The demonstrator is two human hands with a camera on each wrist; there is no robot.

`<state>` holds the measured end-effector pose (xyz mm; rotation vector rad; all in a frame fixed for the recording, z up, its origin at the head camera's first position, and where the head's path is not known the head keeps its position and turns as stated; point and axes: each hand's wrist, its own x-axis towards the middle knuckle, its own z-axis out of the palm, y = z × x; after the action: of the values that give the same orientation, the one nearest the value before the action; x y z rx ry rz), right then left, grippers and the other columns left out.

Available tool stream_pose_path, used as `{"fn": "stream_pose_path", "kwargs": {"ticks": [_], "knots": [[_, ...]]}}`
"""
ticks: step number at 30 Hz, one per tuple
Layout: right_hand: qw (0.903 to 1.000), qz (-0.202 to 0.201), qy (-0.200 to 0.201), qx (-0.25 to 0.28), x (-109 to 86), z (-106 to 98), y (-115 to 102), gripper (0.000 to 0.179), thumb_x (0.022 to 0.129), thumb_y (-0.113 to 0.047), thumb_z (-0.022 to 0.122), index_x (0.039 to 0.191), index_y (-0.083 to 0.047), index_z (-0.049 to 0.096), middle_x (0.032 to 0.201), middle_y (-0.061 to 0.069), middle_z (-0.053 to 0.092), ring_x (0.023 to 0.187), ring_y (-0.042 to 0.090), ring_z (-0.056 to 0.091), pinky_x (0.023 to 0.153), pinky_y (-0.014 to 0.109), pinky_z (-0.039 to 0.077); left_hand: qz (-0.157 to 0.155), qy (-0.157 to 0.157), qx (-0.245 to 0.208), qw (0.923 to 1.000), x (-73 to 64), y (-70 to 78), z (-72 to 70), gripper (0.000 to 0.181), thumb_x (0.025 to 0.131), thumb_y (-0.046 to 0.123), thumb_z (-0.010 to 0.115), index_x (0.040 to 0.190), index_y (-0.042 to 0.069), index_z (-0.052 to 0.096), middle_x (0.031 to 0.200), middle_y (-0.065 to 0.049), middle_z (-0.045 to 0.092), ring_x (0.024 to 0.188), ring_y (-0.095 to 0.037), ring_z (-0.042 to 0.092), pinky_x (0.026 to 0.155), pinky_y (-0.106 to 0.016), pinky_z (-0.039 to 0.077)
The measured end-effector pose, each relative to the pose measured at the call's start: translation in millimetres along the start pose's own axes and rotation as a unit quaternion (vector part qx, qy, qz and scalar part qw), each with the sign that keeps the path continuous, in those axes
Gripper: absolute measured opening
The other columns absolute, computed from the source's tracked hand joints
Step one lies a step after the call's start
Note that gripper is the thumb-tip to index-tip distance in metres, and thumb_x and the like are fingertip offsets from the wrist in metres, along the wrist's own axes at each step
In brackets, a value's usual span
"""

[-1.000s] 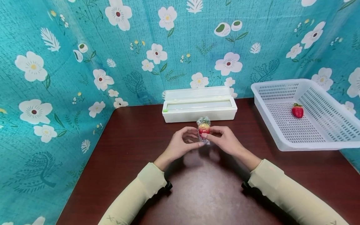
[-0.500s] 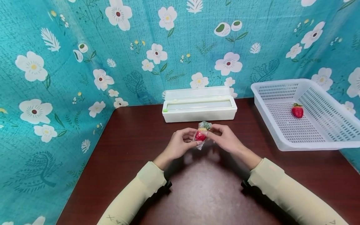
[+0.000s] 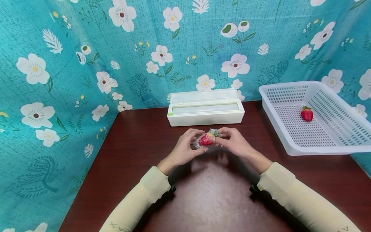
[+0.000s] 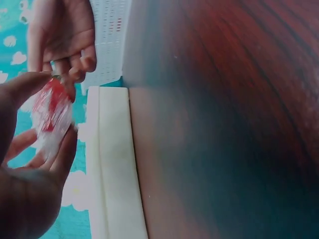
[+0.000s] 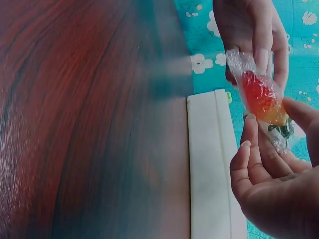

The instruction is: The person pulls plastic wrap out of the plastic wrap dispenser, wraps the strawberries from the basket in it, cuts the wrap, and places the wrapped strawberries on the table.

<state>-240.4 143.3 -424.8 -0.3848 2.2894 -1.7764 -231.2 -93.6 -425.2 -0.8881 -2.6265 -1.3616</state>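
Observation:
A red strawberry (image 3: 206, 139) wrapped in clear plastic film is held between both hands above the table, its green leaves toward the right. My left hand (image 3: 185, 145) curls its thumb and fingers round the film-covered red end, and in the left wrist view the crinkled film (image 4: 51, 142) hangs down among its fingers. My right hand (image 3: 236, 143) pinches the wrapped strawberry near its leafy end. In the right wrist view, the yellowish part and green leaves (image 5: 280, 128) lie between that hand's thumb and fingers.
Behind the hands stands a long white box (image 3: 205, 119) with its lid raised and a small green tab at the left. At the right, a white perforated basket (image 3: 327, 150) contains another strawberry (image 3: 307, 114). A flowered blue cloth (image 3: 185, 54) hangs behind the dark table (image 3: 139, 141).
The wrapped strawberry has turned from upright to slanting, its red end swinging toward my left hand and its leaves toward my right. Both hands have stayed nearly in place; basket and box are unmoved.

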Motion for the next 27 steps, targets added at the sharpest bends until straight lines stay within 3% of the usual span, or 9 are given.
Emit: {"fn": "stream_pose_path", "kwargs": {"ticks": [3, 7, 15, 21, 27], "knots": [[0.9999, 0.007, 0.001, 0.014, 0.8, 4, -1, 0.034, 0.094, -0.028, 0.077, 0.111, 0.0, 0.069, 0.096, 0.019, 0.073, 0.085, 0.034, 0.07, 0.074, 0.042, 0.059, 0.024, 0.04, 0.038, 0.9982, 1.3, 0.1, 2.4, 0.053, 0.08, 0.023, 0.09, 0.125, 0.01, 0.066, 0.12, -0.002, 0.063, 0.105, -0.014, 0.062, 0.089, -0.031, 0.055], [0.9998, 0.011, -0.005, 0.014, 1.4, 9, -2, 0.032, 0.094, -0.027, 0.076, 0.109, 0.0, 0.068, 0.097, 0.024, 0.073, 0.085, 0.033, 0.07, 0.073, 0.039, 0.059, 0.043, 0.074, 0.081, 0.9931, 1.6, 0.9, 4.2, 0.043, 0.08, 0.024, 0.09, 0.115, 0.008, 0.071, 0.109, -0.001, 0.068, 0.098, -0.012, 0.064, 0.084, -0.031, 0.055], [0.9999, 0.013, -0.008, -0.002, 3.9, 12, -5, 0.029, 0.094, -0.027, 0.076, 0.105, -0.001, 0.069, 0.091, 0.021, 0.073, 0.082, 0.033, 0.067, 0.069, 0.036, 0.056, 0.056, 0.067, 0.099, 0.9913, -1.4, 4.8, -2.5, 0.037, 0.082, 0.02, 0.089, 0.112, 0.005, 0.075, 0.102, -0.003, 0.071, 0.089, -0.011, 0.064, 0.075, -0.028, 0.056], [0.9998, 0.0, -0.017, -0.011, 7.8, 12, -11, 0.035, 0.094, -0.03, 0.076, 0.115, -0.004, 0.068, 0.104, 0.015, 0.072, 0.095, 0.036, 0.068, 0.08, 0.037, 0.057, 0.033, 0.075, 0.102, 0.9914, -8.7, -4.3, -17.8, 0.039, 0.08, 0.022, 0.09, 0.112, 0.006, 0.075, 0.104, -0.004, 0.073, 0.088, -0.012, 0.063, 0.075, -0.031, 0.057], [0.9992, -0.003, -0.012, -0.038, 6.3, 5, -15, 0.039, 0.094, -0.034, 0.075, 0.121, -0.008, 0.066, 0.115, 0.012, 0.07, 0.106, 0.039, 0.066, 0.082, 0.032, 0.056, -0.041, 0.116, 0.097, 0.9876, -30.1, -31.5, -47.5, 0.041, 0.076, 0.021, 0.093, 0.11, 0.006, 0.074, 0.103, -0.007, 0.073, 0.083, -0.016, 0.064, 0.072, -0.038, 0.059]]}}
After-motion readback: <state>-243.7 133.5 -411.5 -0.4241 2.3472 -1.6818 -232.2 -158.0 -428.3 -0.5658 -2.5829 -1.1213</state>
